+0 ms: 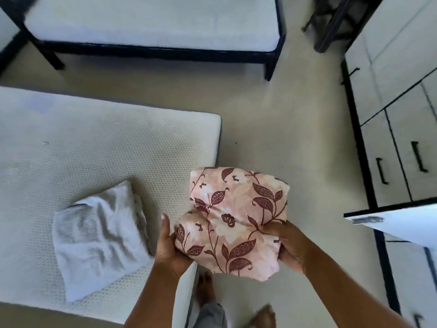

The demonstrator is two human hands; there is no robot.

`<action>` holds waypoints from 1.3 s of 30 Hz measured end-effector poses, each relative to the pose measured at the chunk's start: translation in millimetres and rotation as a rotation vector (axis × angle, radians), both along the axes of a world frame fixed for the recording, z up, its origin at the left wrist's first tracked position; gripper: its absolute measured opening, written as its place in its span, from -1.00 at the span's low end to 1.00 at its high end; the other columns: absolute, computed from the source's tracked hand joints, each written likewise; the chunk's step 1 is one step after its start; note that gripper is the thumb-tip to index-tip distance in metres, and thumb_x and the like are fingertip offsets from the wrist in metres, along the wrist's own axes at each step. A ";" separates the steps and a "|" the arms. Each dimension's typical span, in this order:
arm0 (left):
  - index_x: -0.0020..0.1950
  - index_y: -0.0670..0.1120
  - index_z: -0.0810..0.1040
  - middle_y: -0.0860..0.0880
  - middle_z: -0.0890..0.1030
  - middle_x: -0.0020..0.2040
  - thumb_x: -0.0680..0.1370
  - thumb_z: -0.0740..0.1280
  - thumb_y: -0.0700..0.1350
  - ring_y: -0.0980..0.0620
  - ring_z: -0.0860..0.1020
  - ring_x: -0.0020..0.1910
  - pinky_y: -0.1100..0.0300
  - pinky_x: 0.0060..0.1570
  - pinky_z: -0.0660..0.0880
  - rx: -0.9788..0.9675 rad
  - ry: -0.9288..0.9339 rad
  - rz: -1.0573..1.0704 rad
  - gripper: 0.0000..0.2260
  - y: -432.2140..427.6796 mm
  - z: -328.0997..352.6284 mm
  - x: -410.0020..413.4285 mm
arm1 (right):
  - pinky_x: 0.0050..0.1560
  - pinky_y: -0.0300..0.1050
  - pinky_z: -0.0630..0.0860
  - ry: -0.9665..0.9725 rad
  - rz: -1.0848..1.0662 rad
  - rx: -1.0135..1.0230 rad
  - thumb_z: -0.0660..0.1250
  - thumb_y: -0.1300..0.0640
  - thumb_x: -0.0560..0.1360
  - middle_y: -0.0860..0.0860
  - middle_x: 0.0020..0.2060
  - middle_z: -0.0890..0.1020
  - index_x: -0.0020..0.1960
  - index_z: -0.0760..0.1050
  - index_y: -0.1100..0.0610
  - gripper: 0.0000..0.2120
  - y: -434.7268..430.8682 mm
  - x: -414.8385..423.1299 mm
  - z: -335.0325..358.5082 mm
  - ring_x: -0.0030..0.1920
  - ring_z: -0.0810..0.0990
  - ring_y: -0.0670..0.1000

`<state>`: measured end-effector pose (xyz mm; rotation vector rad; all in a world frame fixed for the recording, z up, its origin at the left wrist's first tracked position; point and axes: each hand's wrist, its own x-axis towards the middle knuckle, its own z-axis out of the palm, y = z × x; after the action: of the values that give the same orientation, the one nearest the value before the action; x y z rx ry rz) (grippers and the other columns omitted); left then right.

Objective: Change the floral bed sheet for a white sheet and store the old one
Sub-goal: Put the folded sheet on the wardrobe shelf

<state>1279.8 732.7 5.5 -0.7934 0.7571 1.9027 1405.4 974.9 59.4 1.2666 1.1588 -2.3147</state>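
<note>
bare mattress [99, 150] — floral sheet [236, 218] between hands [169, 249] [292, 247]

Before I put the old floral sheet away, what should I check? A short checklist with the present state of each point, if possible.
1. The floral sheet is folded compactly: ok.
2. The left hand and right hand both grip it: ok.
3. The cupboard door is open: ok.
4. Free shelf space inside: cannot tell.
5. The white sheet is spread over the mattress: not ok, it lies folded.
</note>
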 end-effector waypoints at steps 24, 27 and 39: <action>0.16 0.20 0.61 -0.17 0.68 0.08 0.47 0.22 -0.27 -0.10 0.62 -0.04 -0.09 0.04 0.50 0.275 1.225 -1.275 -0.55 427.5 304.8 358.3 | 0.15 0.19 0.63 0.063 -0.865 0.729 0.45 0.24 0.50 0.08 0.04 0.74 0.29 0.52 0.12 -0.63 189.2 455.7 245.2 0.04 0.73 0.15; 0.19 0.14 0.60 -0.07 0.71 0.06 0.51 0.17 -0.35 -0.08 0.67 0.00 -0.04 0.07 0.56 0.378 1.318 -1.288 -0.53 484.8 338.1 409.7 | 0.16 0.26 0.62 0.030 -1.032 0.825 0.48 0.20 0.48 0.09 -0.02 0.76 0.23 0.55 0.10 -0.66 222.5 506.2 271.2 0.00 0.74 0.19; 0.27 0.00 0.60 -0.11 0.72 0.04 0.45 0.17 -0.42 -0.16 0.70 0.00 -0.12 -0.01 0.65 0.639 1.404 -1.317 -0.49 725.3 397.9 577.1 | 0.00 0.08 0.68 -0.046 -1.447 1.105 0.54 0.22 0.44 0.05 -0.04 0.76 0.18 0.63 0.08 -0.67 387.2 673.4 328.1 -0.06 0.75 0.11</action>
<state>1856.9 1458.0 403.5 1.3470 0.9404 1.0030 2078.7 1362.2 387.6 3.4071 2.0027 -2.1156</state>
